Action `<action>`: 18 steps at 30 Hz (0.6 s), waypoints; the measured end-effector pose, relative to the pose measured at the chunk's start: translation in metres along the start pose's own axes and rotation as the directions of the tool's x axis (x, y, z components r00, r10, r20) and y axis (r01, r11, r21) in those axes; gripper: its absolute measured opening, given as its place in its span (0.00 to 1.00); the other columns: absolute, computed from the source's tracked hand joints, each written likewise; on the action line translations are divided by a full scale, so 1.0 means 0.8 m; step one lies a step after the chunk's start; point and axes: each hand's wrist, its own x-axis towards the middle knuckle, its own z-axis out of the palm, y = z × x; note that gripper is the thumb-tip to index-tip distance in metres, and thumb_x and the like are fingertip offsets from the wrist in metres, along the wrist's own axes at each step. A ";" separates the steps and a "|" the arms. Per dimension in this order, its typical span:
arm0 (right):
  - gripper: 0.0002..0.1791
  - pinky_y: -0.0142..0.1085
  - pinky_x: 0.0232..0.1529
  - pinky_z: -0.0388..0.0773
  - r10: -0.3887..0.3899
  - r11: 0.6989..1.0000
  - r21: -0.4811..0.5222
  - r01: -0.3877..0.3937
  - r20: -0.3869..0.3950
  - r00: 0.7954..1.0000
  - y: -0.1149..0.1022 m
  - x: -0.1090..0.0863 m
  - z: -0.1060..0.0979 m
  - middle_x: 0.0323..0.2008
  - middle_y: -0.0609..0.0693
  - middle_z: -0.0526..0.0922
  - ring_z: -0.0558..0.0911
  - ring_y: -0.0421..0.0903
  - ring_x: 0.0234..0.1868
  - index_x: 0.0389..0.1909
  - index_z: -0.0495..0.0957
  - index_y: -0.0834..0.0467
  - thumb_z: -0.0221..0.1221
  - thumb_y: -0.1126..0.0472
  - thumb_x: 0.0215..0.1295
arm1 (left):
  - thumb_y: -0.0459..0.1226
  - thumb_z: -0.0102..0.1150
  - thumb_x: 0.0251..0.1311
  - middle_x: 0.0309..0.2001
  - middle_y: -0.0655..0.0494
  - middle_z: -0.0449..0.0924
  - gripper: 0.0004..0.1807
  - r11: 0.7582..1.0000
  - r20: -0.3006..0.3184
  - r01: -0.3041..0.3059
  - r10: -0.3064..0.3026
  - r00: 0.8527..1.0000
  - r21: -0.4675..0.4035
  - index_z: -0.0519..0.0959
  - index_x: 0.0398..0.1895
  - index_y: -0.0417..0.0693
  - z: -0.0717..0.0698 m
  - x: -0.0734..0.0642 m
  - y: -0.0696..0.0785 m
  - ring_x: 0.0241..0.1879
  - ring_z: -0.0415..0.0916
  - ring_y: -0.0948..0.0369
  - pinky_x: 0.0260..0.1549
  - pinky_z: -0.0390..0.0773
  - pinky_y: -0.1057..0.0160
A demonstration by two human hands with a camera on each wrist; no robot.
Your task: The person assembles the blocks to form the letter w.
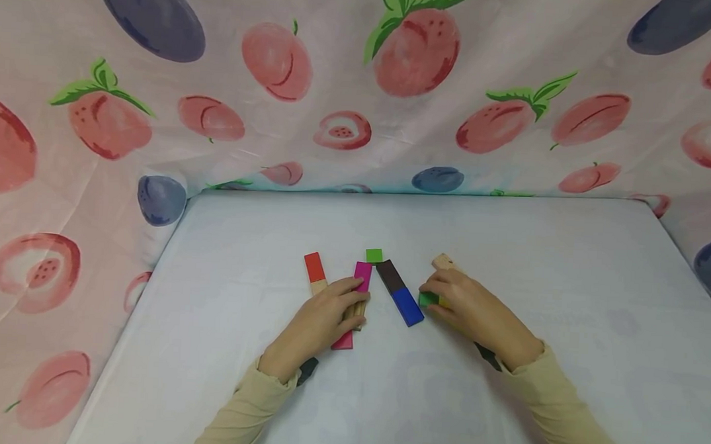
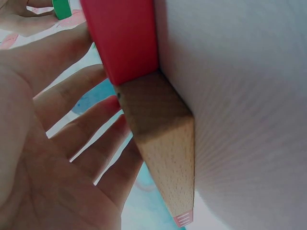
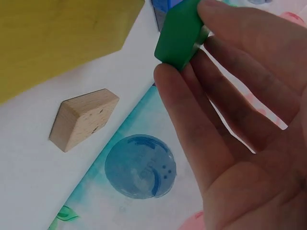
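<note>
In the right wrist view, my right hand (image 1: 468, 303) pinches a green block (image 3: 178, 34) between thumb and finger. A yellow block (image 3: 57, 40) shows close by, partly under that hand in the head view. A plain wooden block (image 1: 444, 261) lies just beyond its knuckles. My left hand (image 1: 321, 316) rests over a line of blocks, its fingers fairly straight and touching their side. In that line are a magenta block (image 1: 362, 275), a plain wooden block (image 2: 165, 153) and a pinkish-red block (image 1: 343, 341). The hand partly covers them.
Between the hands a dark brown block (image 1: 390, 276) and a blue block (image 1: 408, 308) lie end to end. A small light-green block (image 1: 374, 255) sits behind them. Left stands a red block (image 1: 314, 267) against another wooden one (image 1: 318, 286). A fruit-print cloth (image 1: 338, 69) hangs behind the white table (image 1: 510, 235).
</note>
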 end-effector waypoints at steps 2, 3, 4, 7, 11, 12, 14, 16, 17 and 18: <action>0.14 0.41 0.49 0.84 -0.009 1.000 0.002 0.009 0.007 1.000 0.000 -0.001 0.001 0.40 0.52 0.83 0.83 0.51 0.49 0.41 0.85 0.63 0.73 0.68 0.51 | 0.41 0.70 0.59 0.68 0.50 0.70 0.24 1.000 0.000 0.001 -0.001 1.000 0.001 0.80 0.60 0.47 0.000 0.000 0.000 0.69 0.66 0.54 0.64 0.73 0.55; 0.14 0.41 0.49 0.84 -0.015 1.000 0.004 0.015 0.008 1.000 0.000 -0.002 0.001 0.40 0.52 0.83 0.84 0.50 0.49 0.40 0.85 0.63 0.73 0.68 0.51 | 0.41 0.69 0.59 0.68 0.50 0.70 0.24 1.000 0.001 0.002 -0.002 1.000 0.001 0.80 0.60 0.47 0.000 0.000 0.000 0.69 0.66 0.54 0.64 0.73 0.55; 0.14 0.40 0.48 0.84 -0.022 1.000 0.007 0.022 0.010 1.000 0.000 -0.003 0.002 0.40 0.52 0.83 0.84 0.49 0.48 0.40 0.85 0.62 0.73 0.68 0.52 | 0.41 0.70 0.59 0.68 0.50 0.70 0.24 1.000 0.001 0.003 -0.003 1.000 0.000 0.80 0.60 0.47 0.000 0.000 0.000 0.69 0.66 0.54 0.64 0.73 0.55; 0.13 0.38 0.45 0.85 -0.035 0.999 0.022 0.035 0.016 0.999 -0.001 -0.006 0.003 0.40 0.51 0.83 0.83 0.46 0.44 0.41 0.85 0.62 0.73 0.68 0.53 | 0.41 0.69 0.60 0.68 0.50 0.70 0.24 1.000 0.003 0.004 -0.004 1.000 0.000 0.80 0.60 0.47 0.000 -0.001 -0.001 0.69 0.66 0.54 0.64 0.73 0.55; 0.13 0.37 0.44 0.84 -0.039 0.999 0.030 0.038 0.026 0.999 -0.002 -0.011 0.003 0.40 0.50 0.82 0.83 0.44 0.42 0.41 0.85 0.61 0.72 0.67 0.53 | 0.41 0.69 0.60 0.69 0.51 0.70 0.24 1.000 0.002 0.003 -0.003 1.000 0.004 0.80 0.60 0.48 0.001 -0.002 -0.001 0.70 0.66 0.54 0.64 0.73 0.55; 0.13 0.37 0.44 0.84 -0.039 0.999 0.031 0.038 0.026 0.999 -0.002 -0.012 0.003 0.40 0.50 0.82 0.83 0.44 0.42 0.41 0.85 0.61 0.72 0.67 0.53 | 0.41 0.69 0.60 0.69 0.51 0.70 0.24 1.000 0.001 0.001 -0.001 1.000 0.005 0.80 0.60 0.48 0.002 -0.002 -0.001 0.70 0.66 0.54 0.64 0.73 0.55; 0.13 0.36 0.44 0.84 -0.039 0.999 0.030 0.038 0.028 0.999 -0.003 -0.013 0.003 0.41 0.50 0.82 0.83 0.44 0.42 0.41 0.85 0.61 0.72 0.67 0.53 | 0.41 0.69 0.60 0.69 0.51 0.70 0.24 1.000 -0.001 -0.001 0.001 1.000 0.007 0.80 0.60 0.48 0.002 -0.002 -0.002 0.70 0.66 0.54 0.65 0.72 0.56; 0.13 0.36 0.44 0.84 -0.040 0.999 0.033 0.039 0.028 0.999 -0.004 -0.015 0.003 0.41 0.49 0.82 0.83 0.43 0.42 0.41 0.85 0.60 0.72 0.67 0.54 | 0.41 0.69 0.60 0.69 0.51 0.70 0.24 1.000 -0.004 -0.004 0.004 1.000 0.007 0.80 0.60 0.48 0.002 -0.001 -0.001 0.70 0.66 0.54 0.65 0.72 0.56; 0.13 0.36 0.44 0.84 -0.040 0.999 0.036 0.038 0.029 0.999 -0.004 -0.016 0.003 0.41 0.49 0.82 0.83 0.43 0.42 0.41 0.85 0.60 0.72 0.67 0.54 | 0.41 0.69 0.60 0.69 0.51 0.70 0.24 1.000 -0.005 -0.005 0.005 1.000 0.007 0.80 0.60 0.48 0.002 -0.001 -0.001 0.69 0.66 0.54 0.65 0.72 0.56; 0.13 0.35 0.44 0.84 -0.039 0.998 0.041 0.038 0.029 0.999 -0.004 -0.016 0.003 0.41 0.49 0.82 0.83 0.43 0.42 0.41 0.85 0.60 0.72 0.66 0.54 | 0.41 0.69 0.60 0.68 0.51 0.70 0.24 1.000 -0.006 -0.007 0.007 1.000 0.005 0.80 0.60 0.47 0.001 -0.001 -0.001 0.69 0.66 0.54 0.65 0.72 0.56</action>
